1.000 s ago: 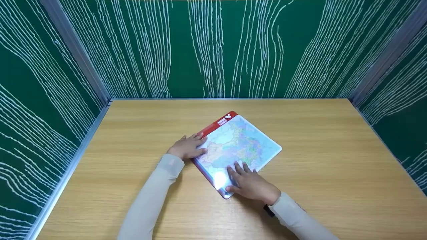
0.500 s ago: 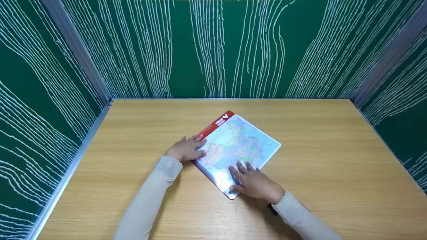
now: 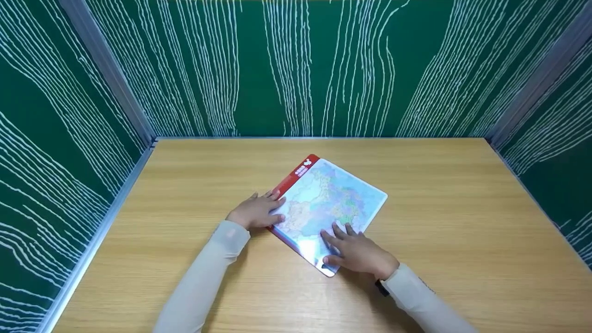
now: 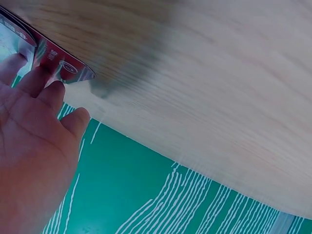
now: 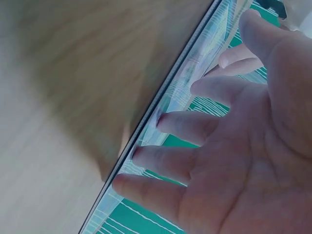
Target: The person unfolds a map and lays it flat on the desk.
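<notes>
A thin square map board (image 3: 319,203) lies turned cornerwise on the table, its top strip red with white lettering. Fingers of my left hand (image 3: 256,212) rest spread on its left corner, across the red strip. On the lower right side, my right hand (image 3: 360,253) lies with fingers spread over the glossy surface near the bottom corner. In the left wrist view, the left hand (image 4: 31,129) has straight fingertips at the red corner (image 4: 70,68). The right wrist view has the right hand (image 5: 229,146) with extended fingertips along the board's dark-edged side (image 5: 187,68).
The wooden table (image 3: 453,222) extends around the board on all sides. Green panels with white wavy lines (image 3: 259,69) close off the back and both sides, joined by grey metal posts (image 3: 108,69). A bright light reflection covers the board's lower part.
The map board has turned slightly counter-clockwise: its top corner shifted left, its bottom corner right. My left hand moved slightly down and left, my right hand to the right, both still touching it.
</notes>
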`<state>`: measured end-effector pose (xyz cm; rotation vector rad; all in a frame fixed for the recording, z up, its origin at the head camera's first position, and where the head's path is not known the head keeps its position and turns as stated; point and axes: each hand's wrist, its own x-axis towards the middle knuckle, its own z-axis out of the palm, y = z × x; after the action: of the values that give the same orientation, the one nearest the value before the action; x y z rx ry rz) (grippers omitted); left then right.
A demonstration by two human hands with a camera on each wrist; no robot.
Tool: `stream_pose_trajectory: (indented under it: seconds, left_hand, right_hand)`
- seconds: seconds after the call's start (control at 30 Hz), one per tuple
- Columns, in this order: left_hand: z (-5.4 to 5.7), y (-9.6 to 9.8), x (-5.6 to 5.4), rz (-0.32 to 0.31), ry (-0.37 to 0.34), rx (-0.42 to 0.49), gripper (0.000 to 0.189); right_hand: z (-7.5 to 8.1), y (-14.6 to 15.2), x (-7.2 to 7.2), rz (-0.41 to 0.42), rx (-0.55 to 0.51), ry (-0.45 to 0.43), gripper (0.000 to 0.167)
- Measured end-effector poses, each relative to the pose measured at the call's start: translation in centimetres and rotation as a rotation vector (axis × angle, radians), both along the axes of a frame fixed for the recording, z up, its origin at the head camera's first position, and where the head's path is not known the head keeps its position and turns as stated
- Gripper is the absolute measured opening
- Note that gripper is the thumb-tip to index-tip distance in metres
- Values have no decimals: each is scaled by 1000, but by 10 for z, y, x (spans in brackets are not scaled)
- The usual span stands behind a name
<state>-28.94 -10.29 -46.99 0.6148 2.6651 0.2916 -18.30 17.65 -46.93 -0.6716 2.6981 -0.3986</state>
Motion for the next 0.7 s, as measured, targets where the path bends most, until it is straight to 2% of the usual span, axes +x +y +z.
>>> stream_pose_trajectory:
  seconds: [0.23,0.5,0.7]
  left_hand:
    - [-1,-2,3,2,-3,1,73]
    - [0,-4,9,-4,8,8,75]
    - [-2,-4,10,-22,15,-1,76]
  right_hand:
    - [-1,7,-3,20,-24,-16,72]
    - [0,12,-7,43,-21,-2,73]
    - [2,18,-10,81,-16,22,75]
